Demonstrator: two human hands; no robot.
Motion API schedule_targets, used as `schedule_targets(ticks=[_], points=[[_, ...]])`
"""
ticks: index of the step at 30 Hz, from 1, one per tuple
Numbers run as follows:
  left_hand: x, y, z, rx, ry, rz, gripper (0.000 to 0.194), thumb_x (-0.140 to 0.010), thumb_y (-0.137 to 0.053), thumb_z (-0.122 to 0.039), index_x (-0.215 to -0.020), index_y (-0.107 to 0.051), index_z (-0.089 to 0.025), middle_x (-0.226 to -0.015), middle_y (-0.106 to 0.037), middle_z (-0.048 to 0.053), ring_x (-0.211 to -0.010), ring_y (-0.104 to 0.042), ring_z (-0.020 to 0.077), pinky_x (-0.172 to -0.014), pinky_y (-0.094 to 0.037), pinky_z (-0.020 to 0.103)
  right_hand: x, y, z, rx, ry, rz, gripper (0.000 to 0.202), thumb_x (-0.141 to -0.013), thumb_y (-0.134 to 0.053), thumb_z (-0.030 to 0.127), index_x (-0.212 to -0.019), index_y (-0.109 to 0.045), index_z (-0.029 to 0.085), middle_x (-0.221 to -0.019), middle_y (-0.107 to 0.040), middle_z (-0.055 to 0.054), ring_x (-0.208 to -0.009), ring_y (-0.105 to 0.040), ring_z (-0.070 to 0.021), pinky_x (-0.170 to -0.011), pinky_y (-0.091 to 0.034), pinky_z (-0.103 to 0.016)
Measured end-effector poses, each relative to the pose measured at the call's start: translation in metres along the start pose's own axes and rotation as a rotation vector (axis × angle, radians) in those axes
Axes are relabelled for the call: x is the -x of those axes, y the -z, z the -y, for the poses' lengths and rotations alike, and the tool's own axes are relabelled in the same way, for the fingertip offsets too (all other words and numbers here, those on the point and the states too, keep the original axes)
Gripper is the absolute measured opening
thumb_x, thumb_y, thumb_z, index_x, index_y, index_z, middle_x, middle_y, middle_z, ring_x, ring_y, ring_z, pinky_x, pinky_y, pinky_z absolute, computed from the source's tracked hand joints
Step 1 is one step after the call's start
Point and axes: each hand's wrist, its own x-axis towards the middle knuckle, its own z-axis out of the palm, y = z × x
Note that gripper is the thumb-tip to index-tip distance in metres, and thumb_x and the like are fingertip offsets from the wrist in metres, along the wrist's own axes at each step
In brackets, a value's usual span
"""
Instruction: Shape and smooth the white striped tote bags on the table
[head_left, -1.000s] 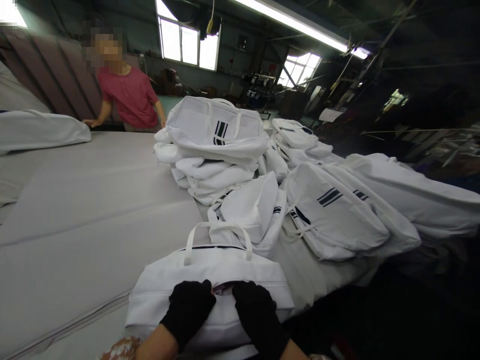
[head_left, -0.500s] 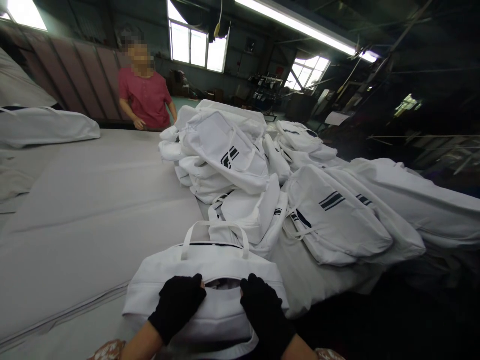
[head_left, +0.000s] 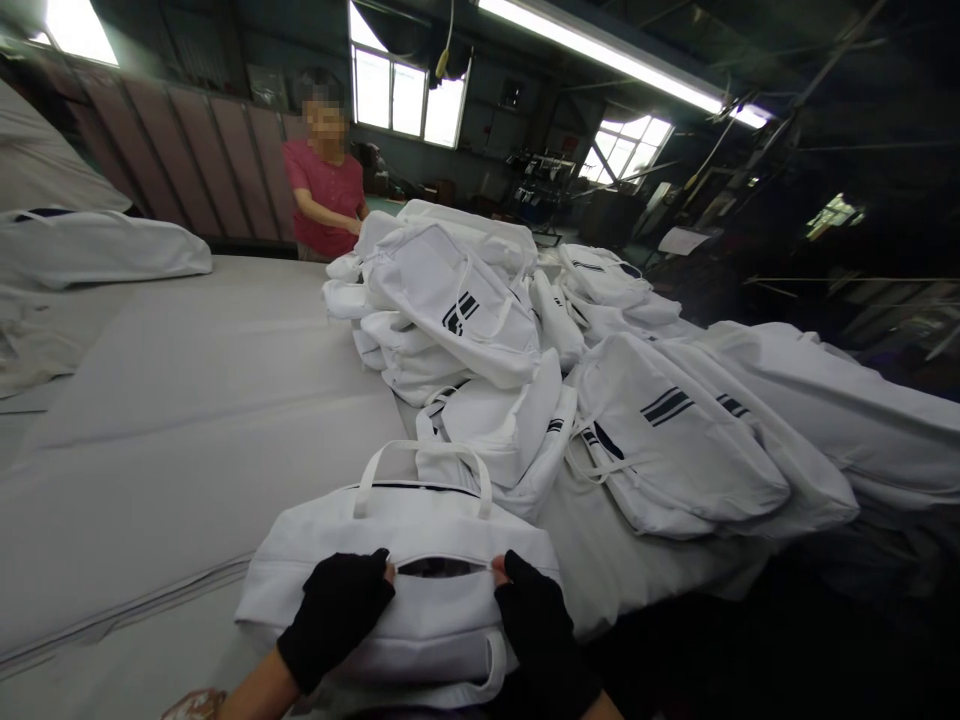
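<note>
A white bag (head_left: 420,625) lies in front of me, with one strap handle (head_left: 427,448) arching up on its far side and another hanging on its near side. Along its top runs a zipper opening (head_left: 442,567), parted in the middle so the dark inside shows. My left hand (head_left: 341,610), in a black fingerless glove, pinches the edge at the opening's left end. At the right end, my right hand (head_left: 536,625), gloved the same way, pinches the edge between thumb and finger. Whether either hand holds a zipper pull is too small to tell.
Beyond the bag rises a heap of white bags (head_left: 450,300), some with dark stripes. More striped bags (head_left: 675,430) lie to the right. Flat pale sheets (head_left: 210,420) cover the table at left. A person in a red shirt (head_left: 326,195) stands across the table.
My hands have moved further apart and the opening between them looks wider and flatter. The near handle has shifted up. Across the table, the person has moved right, an arm reaching toward the heap.
</note>
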Motion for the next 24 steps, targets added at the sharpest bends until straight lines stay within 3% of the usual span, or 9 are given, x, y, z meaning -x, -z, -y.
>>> schedule_targets(ticks=[4, 7, 11, 14, 19, 24], points=[[0.003, 0.006, -0.003, 0.015, 0.024, -0.041, 0.037, -0.094, -0.038, -0.026, -0.068, -0.062, -0.016, -0.053, -0.056, 0.002, -0.049, -0.057, 0.0194, -0.050, -0.044, 0.032, -0.005, 0.006, 0.021, -0.273, -0.086, 0.235, 0.034, -0.083, -0.041, 0.029, -0.110, -0.058, 0.017, -0.055, -0.052, 0.003, -0.048, -0.048, -0.0136, -0.047, -0.038, -0.025], [0.001, 0.009, -0.006, -0.033, 0.016, -0.048, 0.036, -0.093, -0.037, -0.024, -0.067, -0.061, -0.017, -0.052, -0.055, 0.002, -0.047, -0.056, 0.0195, -0.049, -0.042, 0.032, -0.006, -0.002, 0.044, -0.454, -0.073, 0.354, 0.028, -0.085, -0.039, 0.030, -0.104, -0.055, 0.017, -0.053, -0.042, 0.005, -0.046, -0.040, -0.0103, -0.045, -0.032, -0.022], [-0.005, 0.012, -0.009, -0.059, -0.018, -0.087, 0.035, -0.094, -0.034, -0.021, -0.075, -0.063, -0.018, -0.055, -0.058, 0.002, -0.048, -0.057, 0.0202, -0.047, -0.041, 0.031, -0.007, -0.027, 0.080, -0.579, 0.004, 0.472, 0.024, -0.090, -0.037, 0.034, -0.101, -0.052, 0.018, -0.056, -0.046, 0.004, -0.048, -0.045, -0.0099, -0.046, -0.035, -0.021], [-0.008, 0.012, -0.011, 0.011, -0.014, -0.017, 0.034, -0.093, -0.035, -0.021, -0.069, -0.059, -0.019, -0.054, -0.057, 0.001, -0.046, -0.057, 0.0187, -0.045, -0.039, 0.030, -0.010, -0.043, 0.098, -0.689, 0.102, 0.533, 0.023, -0.092, -0.039, 0.037, -0.100, -0.050, 0.020, -0.061, -0.051, 0.003, -0.049, -0.044, -0.0088, -0.046, -0.034, -0.020], [-0.015, 0.009, -0.014, -0.007, -0.074, 0.036, 0.021, -0.088, -0.045, -0.028, -0.075, -0.058, -0.019, -0.057, -0.056, 0.002, -0.049, -0.057, 0.0220, -0.047, -0.044, 0.035, -0.015, -0.052, 0.091, -0.839, 0.044, 0.525, 0.027, -0.092, -0.042, 0.046, -0.101, -0.045, 0.021, -0.065, -0.053, 0.003, -0.052, -0.044, -0.0089, -0.048, -0.036, -0.021], [-0.033, -0.005, -0.021, 0.045, -0.107, 0.125, 0.013, -0.082, -0.053, -0.028, -0.078, -0.061, -0.019, -0.056, -0.058, 0.001, -0.047, -0.057, 0.0239, -0.045, -0.046, 0.037, -0.021, -0.064, 0.077, -0.648, 0.037, 0.520, 0.045, -0.090, -0.039, 0.057, -0.116, -0.050, 0.021, -0.065, -0.057, 0.000, -0.053, -0.051, -0.0126, -0.049, -0.042, -0.024]])
